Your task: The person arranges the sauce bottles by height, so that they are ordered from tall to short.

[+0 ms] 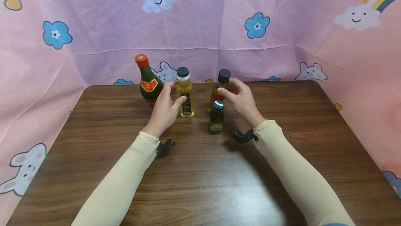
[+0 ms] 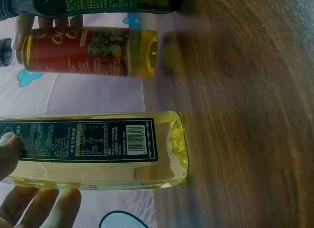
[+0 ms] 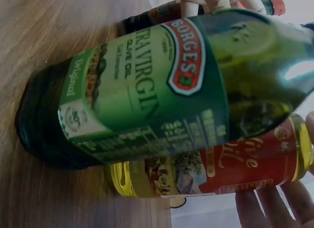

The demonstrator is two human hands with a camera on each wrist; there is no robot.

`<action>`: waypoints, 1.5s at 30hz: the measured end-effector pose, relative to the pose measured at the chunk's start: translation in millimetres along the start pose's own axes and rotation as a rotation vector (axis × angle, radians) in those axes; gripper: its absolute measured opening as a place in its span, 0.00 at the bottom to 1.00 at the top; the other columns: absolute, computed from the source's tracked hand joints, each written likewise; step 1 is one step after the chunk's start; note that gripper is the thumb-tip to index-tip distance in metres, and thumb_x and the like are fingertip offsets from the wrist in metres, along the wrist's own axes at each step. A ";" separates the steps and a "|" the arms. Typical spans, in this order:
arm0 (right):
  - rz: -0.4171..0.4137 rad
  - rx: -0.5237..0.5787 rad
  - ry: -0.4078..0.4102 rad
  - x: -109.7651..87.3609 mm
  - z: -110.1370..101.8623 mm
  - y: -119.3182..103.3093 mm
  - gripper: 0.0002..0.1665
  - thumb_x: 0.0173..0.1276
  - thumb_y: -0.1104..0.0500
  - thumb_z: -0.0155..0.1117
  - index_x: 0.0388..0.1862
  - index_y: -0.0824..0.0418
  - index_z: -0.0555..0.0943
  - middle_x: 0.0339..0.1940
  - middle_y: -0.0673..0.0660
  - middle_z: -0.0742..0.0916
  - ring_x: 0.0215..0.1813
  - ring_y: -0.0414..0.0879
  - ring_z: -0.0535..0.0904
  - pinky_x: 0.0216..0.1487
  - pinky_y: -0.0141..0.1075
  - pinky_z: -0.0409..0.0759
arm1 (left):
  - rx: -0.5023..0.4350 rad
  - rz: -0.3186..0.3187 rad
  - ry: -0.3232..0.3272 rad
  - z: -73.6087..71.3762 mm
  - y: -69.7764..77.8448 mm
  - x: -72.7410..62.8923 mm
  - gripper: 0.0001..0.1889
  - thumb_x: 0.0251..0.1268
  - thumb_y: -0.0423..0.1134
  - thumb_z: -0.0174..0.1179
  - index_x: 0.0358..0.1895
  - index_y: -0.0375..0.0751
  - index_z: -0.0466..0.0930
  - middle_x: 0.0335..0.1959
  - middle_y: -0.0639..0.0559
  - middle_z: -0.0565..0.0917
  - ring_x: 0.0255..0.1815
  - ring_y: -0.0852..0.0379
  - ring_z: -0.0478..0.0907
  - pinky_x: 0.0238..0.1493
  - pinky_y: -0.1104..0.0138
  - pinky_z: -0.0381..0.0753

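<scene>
My left hand [image 1: 163,109] pinches a clear bottle of yellow oil [image 1: 187,106] with a dark green cap, thumb on the near side and fingers behind. Its black label with a barcode shows in the left wrist view. My right hand [image 1: 244,101] grips a red-labelled olive oil bottle [image 1: 214,95] near its black-capped neck. Just in front of that one stands a small dark green olive oil bottle [image 1: 216,119], overlapping its lower part; in the right wrist view its green label [image 3: 142,80] reads Borges. All these bottles are upright.
A larger dark bottle [image 1: 148,83] with a red cap stands behind my left hand, its lower part hidden. The brown wooden table [image 1: 200,170] ends at a pink and purple cartoon-print cloth [image 1: 194,27] at the back and sides.
</scene>
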State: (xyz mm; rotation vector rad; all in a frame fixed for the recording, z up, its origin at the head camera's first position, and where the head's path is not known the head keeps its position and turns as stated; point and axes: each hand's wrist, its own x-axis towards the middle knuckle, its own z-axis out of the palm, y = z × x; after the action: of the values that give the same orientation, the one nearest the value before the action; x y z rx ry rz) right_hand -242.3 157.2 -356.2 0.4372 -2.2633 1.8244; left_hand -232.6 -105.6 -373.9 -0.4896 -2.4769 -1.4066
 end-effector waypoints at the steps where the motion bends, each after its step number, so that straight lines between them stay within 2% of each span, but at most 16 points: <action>1: -0.003 -0.006 -0.003 0.6 1.2 1.1 0.20 0.62 0.55 0.70 0.52 0.59 0.81 0.48 0.56 0.83 0.52 0.49 0.77 0.51 0.40 0.77 | 0.003 0.000 0.002 0.2 -0.4 -0.1 0.28 0.68 0.43 0.59 0.67 0.45 0.59 0.66 0.48 0.65 0.64 0.54 0.66 0.55 0.56 0.76; 8: 0.008 -0.051 -0.038 2.8 8.0 1.1 0.21 0.61 0.51 0.71 0.52 0.55 0.82 0.48 0.53 0.84 0.49 0.47 0.81 0.49 0.39 0.79 | 0.010 -0.004 0.006 0.5 -1.4 -1.1 0.28 0.68 0.43 0.59 0.67 0.47 0.59 0.66 0.48 0.66 0.64 0.54 0.66 0.55 0.57 0.76; 15: 0.017 -0.088 -0.082 7.3 13.2 -0.4 0.21 0.61 0.50 0.71 0.51 0.56 0.82 0.48 0.53 0.84 0.49 0.46 0.82 0.50 0.37 0.79 | -0.012 0.002 0.012 0.4 -1.3 -1.2 0.28 0.67 0.42 0.60 0.67 0.48 0.60 0.65 0.49 0.67 0.62 0.54 0.69 0.54 0.58 0.77; 24: 0.037 -0.172 -0.116 8.3 11.7 -2.4 0.21 0.61 0.46 0.70 0.51 0.54 0.82 0.46 0.49 0.84 0.48 0.42 0.81 0.51 0.37 0.78 | -0.011 0.014 0.013 0.2 -1.0 -1.2 0.28 0.67 0.43 0.59 0.67 0.48 0.60 0.65 0.49 0.67 0.62 0.56 0.68 0.54 0.58 0.76; 28: 0.040 -0.163 -0.115 6.4 9.1 -5.4 0.23 0.64 0.46 0.67 0.55 0.54 0.81 0.48 0.51 0.84 0.50 0.43 0.80 0.52 0.38 0.77 | -0.010 0.013 0.011 -0.3 -1.0 -1.1 0.28 0.67 0.43 0.59 0.67 0.49 0.60 0.65 0.50 0.67 0.62 0.57 0.68 0.54 0.59 0.76; 34: 0.014 -0.150 -0.063 -12.3 -6.4 -37.2 0.22 0.72 0.58 0.60 0.60 0.66 0.75 0.54 0.63 0.81 0.55 0.52 0.77 0.58 0.43 0.73 | -0.010 0.015 0.010 2.4 -1.8 0.0 0.28 0.67 0.44 0.59 0.67 0.48 0.60 0.65 0.50 0.67 0.62 0.57 0.67 0.55 0.58 0.76; 38: -0.020 -0.140 -0.071 -27.5 -17.1 -45.8 0.22 0.72 0.61 0.58 0.62 0.67 0.72 0.55 0.65 0.79 0.57 0.55 0.75 0.58 0.45 0.73 | -0.005 0.014 0.019 2.1 -3.0 -0.6 0.28 0.67 0.44 0.59 0.67 0.48 0.60 0.65 0.50 0.67 0.63 0.56 0.66 0.55 0.55 0.76; 45: -0.029 -0.034 -0.166 -52.3 -16.0 -14.5 0.29 0.69 0.62 0.62 0.67 0.59 0.67 0.59 0.60 0.77 0.60 0.52 0.74 0.59 0.44 0.73 | -0.001 0.014 0.019 0.3 -2.9 -0.9 0.28 0.67 0.43 0.60 0.67 0.46 0.61 0.66 0.50 0.66 0.64 0.56 0.66 0.55 0.55 0.76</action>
State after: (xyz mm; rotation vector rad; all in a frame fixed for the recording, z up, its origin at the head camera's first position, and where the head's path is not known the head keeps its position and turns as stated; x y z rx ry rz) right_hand -188.7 175.3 -357.0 0.6340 -2.3779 1.7939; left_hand -233.0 -106.9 -376.6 -0.4908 -2.4528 -1.4010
